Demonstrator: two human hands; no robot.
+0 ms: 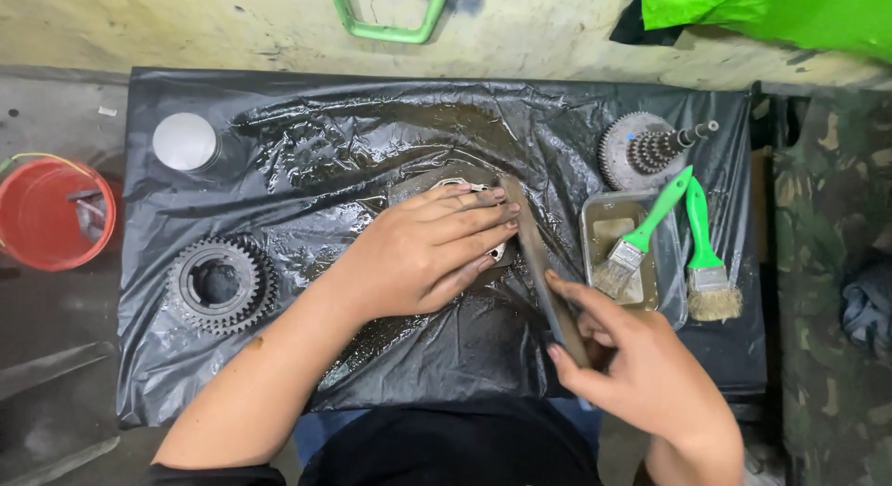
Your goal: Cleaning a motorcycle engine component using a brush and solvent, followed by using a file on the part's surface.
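Nearest to us, our right hand [641, 370] is clenched around the lower end of a long flat metal file [544, 268], which slants up and away across the wet black plastic sheet [372, 133] covering the bench. Just beyond it, our left hand [423, 254] lies flat with fingers stretched out, pressing down on a dark metal part [437, 181] in the middle of the sheet; it grasps nothing, and most of the part is hidden beneath the palm, so we cannot tell its shape. The file's far end rests beside our left fingertips, at the part's right edge.

To the left sits a large toothed gear ring [221, 283]. To the right, a shallow tray [595, 216] of murky liquid holds a green-handled brush [646, 235], and a second green-handled brush [706, 263] lies just beside it.

Farther off, a stepped gear shaft [650, 147] stands at the sheet's far right corner, a round silver can [186, 140] at the far left. An orange bucket [51, 212] sits off the sheet to the left, and a green frame [390, 26] leans against the wall.
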